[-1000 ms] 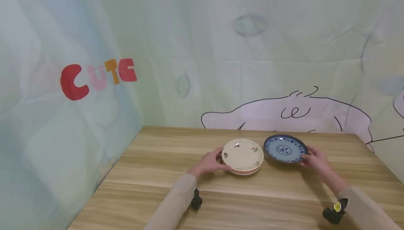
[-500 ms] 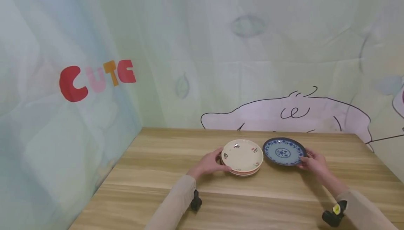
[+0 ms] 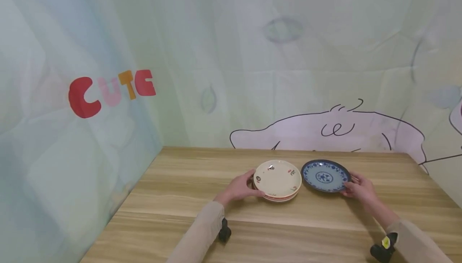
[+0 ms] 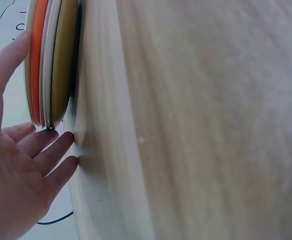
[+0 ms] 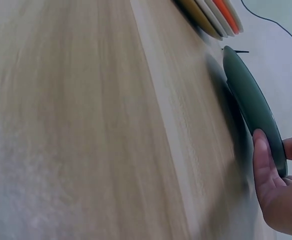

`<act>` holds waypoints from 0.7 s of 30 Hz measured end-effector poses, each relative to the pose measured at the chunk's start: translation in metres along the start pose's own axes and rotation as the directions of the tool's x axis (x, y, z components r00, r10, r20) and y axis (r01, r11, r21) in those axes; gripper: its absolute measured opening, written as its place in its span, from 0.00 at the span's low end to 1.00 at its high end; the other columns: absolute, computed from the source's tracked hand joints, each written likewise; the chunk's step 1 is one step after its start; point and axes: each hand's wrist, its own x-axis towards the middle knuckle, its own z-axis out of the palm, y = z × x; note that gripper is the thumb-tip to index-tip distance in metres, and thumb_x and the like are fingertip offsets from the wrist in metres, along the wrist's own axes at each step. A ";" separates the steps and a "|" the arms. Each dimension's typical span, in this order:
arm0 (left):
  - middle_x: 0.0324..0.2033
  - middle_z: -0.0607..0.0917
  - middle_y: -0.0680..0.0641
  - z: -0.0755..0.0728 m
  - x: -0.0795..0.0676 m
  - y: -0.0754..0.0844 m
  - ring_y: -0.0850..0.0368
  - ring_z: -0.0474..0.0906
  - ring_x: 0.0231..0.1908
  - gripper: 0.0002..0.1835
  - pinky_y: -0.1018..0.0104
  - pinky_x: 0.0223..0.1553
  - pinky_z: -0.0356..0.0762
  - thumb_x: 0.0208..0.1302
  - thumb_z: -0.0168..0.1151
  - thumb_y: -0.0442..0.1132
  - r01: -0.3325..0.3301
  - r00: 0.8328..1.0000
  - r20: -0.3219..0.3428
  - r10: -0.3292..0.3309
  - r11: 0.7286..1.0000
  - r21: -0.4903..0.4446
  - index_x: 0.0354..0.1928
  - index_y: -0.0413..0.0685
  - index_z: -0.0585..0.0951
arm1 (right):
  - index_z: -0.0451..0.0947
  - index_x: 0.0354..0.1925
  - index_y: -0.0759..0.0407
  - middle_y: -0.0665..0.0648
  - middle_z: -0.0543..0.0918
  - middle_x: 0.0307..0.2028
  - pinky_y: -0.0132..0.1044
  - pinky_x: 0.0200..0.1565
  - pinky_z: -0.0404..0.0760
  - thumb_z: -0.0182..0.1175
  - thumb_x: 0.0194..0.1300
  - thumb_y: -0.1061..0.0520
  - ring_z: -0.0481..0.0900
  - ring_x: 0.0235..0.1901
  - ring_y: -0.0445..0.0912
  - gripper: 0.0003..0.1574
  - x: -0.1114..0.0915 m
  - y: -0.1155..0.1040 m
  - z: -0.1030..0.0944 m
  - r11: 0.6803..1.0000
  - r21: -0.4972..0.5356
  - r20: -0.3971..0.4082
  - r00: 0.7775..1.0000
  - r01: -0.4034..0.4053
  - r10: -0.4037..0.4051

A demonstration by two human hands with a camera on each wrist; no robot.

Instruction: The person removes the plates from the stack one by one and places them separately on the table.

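Note:
A stack of plates stands on the table, with a cream plate with small printed motifs on top. Orange, white and yellow edges of the stack show in the left wrist view. My left hand holds the stack's left side, thumb at the upper rim and fingertips around the lower edge. Just right of the stack, my right hand pinches the near right rim of a blue patterned plate. Its dark green underside faces the table, slightly tilted, with a shadow below it.
The wood-grain table reaches back to a printed cloth backdrop. Another cloth with the letters CUTE hangs along the left edge. Each wrist carries a small black device.
My right hand has lowered the blue plate a little closer to the table, beside the stack. The left hand and the stack keep their place.

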 end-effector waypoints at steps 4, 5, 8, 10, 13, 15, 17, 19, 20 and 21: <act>0.62 0.67 0.43 0.000 0.000 -0.001 0.49 0.63 0.62 0.51 0.53 0.63 0.57 0.44 0.69 0.57 -0.007 1.000 -0.004 0.007 1.000 -0.003 0.67 0.44 0.58 | 0.34 0.66 0.76 0.78 0.43 0.63 0.31 0.32 0.83 0.43 0.64 0.69 0.80 0.23 0.37 0.40 0.002 0.001 -0.001 1.000 -0.012 -0.007 1.000 -0.009 0.009; 0.62 0.67 0.43 0.000 0.000 -0.001 0.49 0.63 0.62 0.51 0.53 0.64 0.57 0.44 0.69 0.57 -0.008 1.000 -0.006 0.008 1.000 -0.004 0.67 0.44 0.57 | 0.34 0.66 0.76 0.78 0.43 0.63 0.31 0.32 0.83 0.43 0.64 0.69 0.80 0.23 0.37 0.40 0.002 0.002 -0.002 1.000 -0.022 -0.006 1.000 -0.009 0.009; 0.62 0.67 0.43 -0.001 0.000 -0.001 0.50 0.62 0.62 0.51 0.53 0.64 0.56 0.44 0.69 0.57 -0.006 1.000 -0.007 0.006 1.000 -0.007 0.68 0.44 0.57 | 0.34 0.65 0.77 0.79 0.44 0.62 0.32 0.32 0.83 0.43 0.65 0.69 0.80 0.23 0.38 0.39 0.002 0.002 -0.002 0.999 -0.054 0.000 1.000 -0.002 0.002; 0.62 0.67 0.43 -0.001 0.000 -0.001 0.50 0.63 0.62 0.51 0.53 0.64 0.56 0.44 0.69 0.57 -0.005 1.000 -0.004 0.005 1.000 -0.010 0.68 0.44 0.57 | 0.34 0.65 0.78 0.80 0.45 0.62 0.33 0.32 0.83 0.43 0.65 0.68 0.80 0.23 0.38 0.38 0.001 0.002 -0.001 0.997 -0.079 0.001 1.000 0.006 -0.006; 0.62 0.68 0.43 -0.001 0.001 -0.002 0.50 0.64 0.61 0.51 0.53 0.63 0.57 0.44 0.69 0.58 -0.005 1.000 0.000 0.005 1.000 -0.011 0.68 0.44 0.57 | 0.37 0.64 0.80 0.80 0.47 0.61 0.33 0.32 0.83 0.43 0.65 0.68 0.80 0.23 0.38 0.37 0.000 0.003 0.000 0.994 -0.111 -0.004 1.000 0.016 -0.017; 0.61 0.68 0.43 0.000 0.001 -0.002 0.50 0.64 0.61 0.51 0.53 0.63 0.58 0.44 0.69 0.58 -0.007 1.000 0.001 0.007 1.000 -0.011 0.67 0.44 0.57 | 0.38 0.63 0.80 0.80 0.48 0.61 0.33 0.31 0.82 0.44 0.65 0.68 0.80 0.23 0.38 0.37 -0.001 0.004 0.000 0.992 -0.122 -0.011 1.000 0.018 -0.019; 0.62 0.68 0.43 0.001 0.001 -0.003 0.50 0.64 0.61 0.51 0.54 0.63 0.58 0.44 0.69 0.58 -0.006 1.000 0.002 0.006 1.000 -0.010 0.68 0.44 0.57 | 0.38 0.63 0.80 0.80 0.49 0.60 0.33 0.31 0.82 0.44 0.64 0.68 0.80 0.23 0.38 0.37 -0.002 0.004 0.000 0.992 -0.126 -0.014 1.000 0.017 -0.019; 0.62 0.68 0.43 0.001 0.001 -0.003 0.50 0.64 0.61 0.51 0.54 0.63 0.58 0.44 0.69 0.58 -0.003 1.000 0.003 0.003 1.000 -0.012 0.68 0.44 0.57 | 0.38 0.63 0.80 0.80 0.49 0.60 0.33 0.30 0.82 0.45 0.64 0.68 0.79 0.22 0.38 0.37 -0.002 0.005 0.000 0.992 -0.128 -0.014 1.000 0.015 -0.017; 0.62 0.67 0.44 0.001 0.002 -0.003 0.50 0.64 0.61 0.51 0.54 0.63 0.58 0.44 0.69 0.58 -0.002 1.000 0.003 0.002 1.000 -0.011 0.68 0.45 0.57 | 0.38 0.63 0.80 0.80 0.49 0.60 0.33 0.30 0.82 0.45 0.64 0.68 0.79 0.22 0.38 0.37 -0.002 0.005 0.000 0.992 -0.126 -0.017 1.000 0.013 -0.015; 0.62 0.67 0.44 0.001 0.001 -0.003 0.51 0.64 0.61 0.52 0.55 0.63 0.58 0.44 0.69 0.58 0.001 1.000 0.004 -0.001 1.000 -0.010 0.68 0.45 0.57 | 0.39 0.63 0.80 0.80 0.50 0.60 0.33 0.30 0.82 0.45 0.64 0.68 0.79 0.22 0.38 0.37 -0.003 0.005 0.000 0.992 -0.125 -0.020 1.000 0.011 -0.014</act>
